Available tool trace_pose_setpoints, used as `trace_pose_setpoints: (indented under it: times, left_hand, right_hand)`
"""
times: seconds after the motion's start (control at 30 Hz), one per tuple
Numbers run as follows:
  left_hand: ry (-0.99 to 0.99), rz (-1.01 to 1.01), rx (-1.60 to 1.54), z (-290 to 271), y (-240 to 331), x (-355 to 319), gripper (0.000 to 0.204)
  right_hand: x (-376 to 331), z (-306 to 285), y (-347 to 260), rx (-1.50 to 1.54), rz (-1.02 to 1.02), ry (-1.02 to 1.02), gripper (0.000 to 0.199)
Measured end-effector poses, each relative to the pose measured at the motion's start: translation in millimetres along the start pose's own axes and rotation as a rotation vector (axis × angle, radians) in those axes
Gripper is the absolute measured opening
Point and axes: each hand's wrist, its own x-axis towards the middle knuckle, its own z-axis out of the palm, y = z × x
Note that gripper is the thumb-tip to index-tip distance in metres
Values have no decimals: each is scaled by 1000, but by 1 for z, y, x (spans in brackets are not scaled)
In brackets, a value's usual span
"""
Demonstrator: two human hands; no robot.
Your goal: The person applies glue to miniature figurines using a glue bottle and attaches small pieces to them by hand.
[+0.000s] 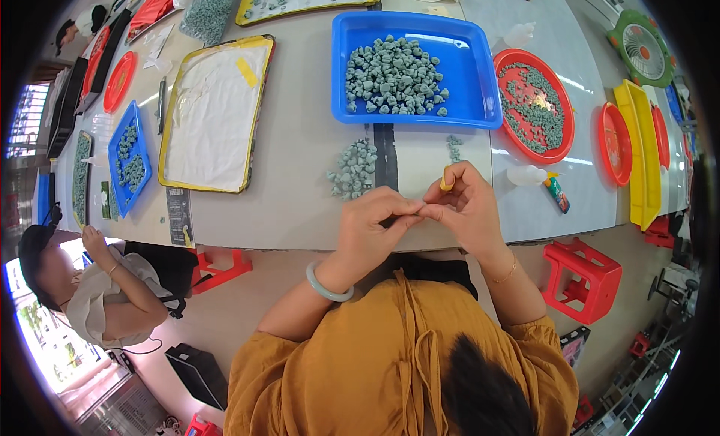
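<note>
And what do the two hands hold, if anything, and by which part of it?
It cannot be told: the fingers of the left hand and right hand meet, and anything between them is hidden.

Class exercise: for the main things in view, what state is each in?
Left hand, fingers bent
Right hand, fingers bent, tips meeting the left hand's
Large blue tray, partly filled
Green pieces by the left hand, loosely heaped
Plastic bag, filled
Tube, lying down
Fan, running or off: cannot tell

The left hand (373, 224) and right hand (471, 215) touch at the worktop's (296, 173) near edge. Farther in — 2 loose piles of grey-green pieces (354, 168), then a blue tray (466, 91).
</note>
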Motion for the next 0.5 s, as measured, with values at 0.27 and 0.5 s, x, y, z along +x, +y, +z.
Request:
trace_pose_setpoints:
  times: [0.27,0.5]
  left_hand:
    - [50,-256,-355,-1,4,-1,17]
    - [-11,-245,-201,-12,6,0,13]
  right_hand:
    - [-7,14,25,113,-382,74,26]
    - [-3,21,17,-20,-392,162,26]
